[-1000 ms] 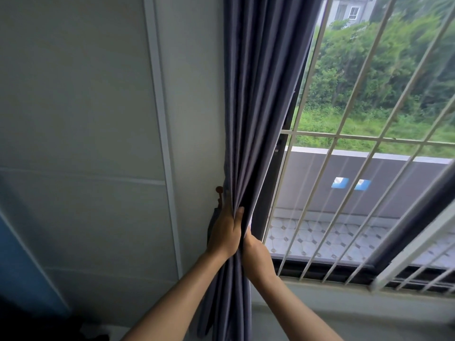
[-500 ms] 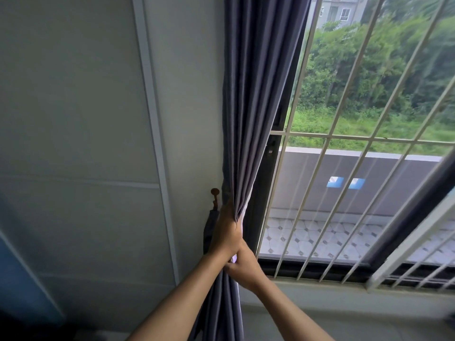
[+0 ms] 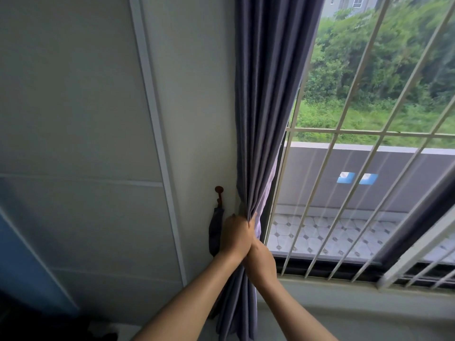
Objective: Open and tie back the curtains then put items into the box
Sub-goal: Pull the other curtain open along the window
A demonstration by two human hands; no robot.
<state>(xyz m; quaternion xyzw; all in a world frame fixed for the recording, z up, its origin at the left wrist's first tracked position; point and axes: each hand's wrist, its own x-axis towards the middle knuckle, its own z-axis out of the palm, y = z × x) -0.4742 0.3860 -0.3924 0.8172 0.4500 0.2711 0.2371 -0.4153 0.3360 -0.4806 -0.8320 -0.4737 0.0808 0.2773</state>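
Plainly, left to right:

Wall (image 3: 73,119): pale panels with a white strip running down them; it fills the left half of the view.

Hook (image 3: 219,190): a small dark-red knob on the wall, just left of the curtain, at about the height of the hands.

Tie-back (image 3: 214,232): a dark strip of cloth hangs from the hook, slack against the wall — not yet round the curtain.

Left hand (image 3: 235,236): its grip is closed round the gathered curtain, knuckles toward the camera, just right of the tie-back.

Curtain (image 3: 266,94): grey-purple cloth, drawn to the left edge of the window and bunched into tight folds; it hangs from above the view down past the sill.

Right hand (image 3: 262,263): directly below the left and touching it, fingers curled into the same bundle from the window side.

Window bars (image 3: 344,168): white grille to the right, a tiled balcony and greenery beyond.

Handling: the cloth looks soft and fairly light, with no stiffness of its own, so I judge the folds would spill loose if both hands let go. The narrow waist where the hands are now seems the best place to hold — one hand could keep the bundle pinched while the other fetches the tie-back from the hook.

Box and items: not in view.
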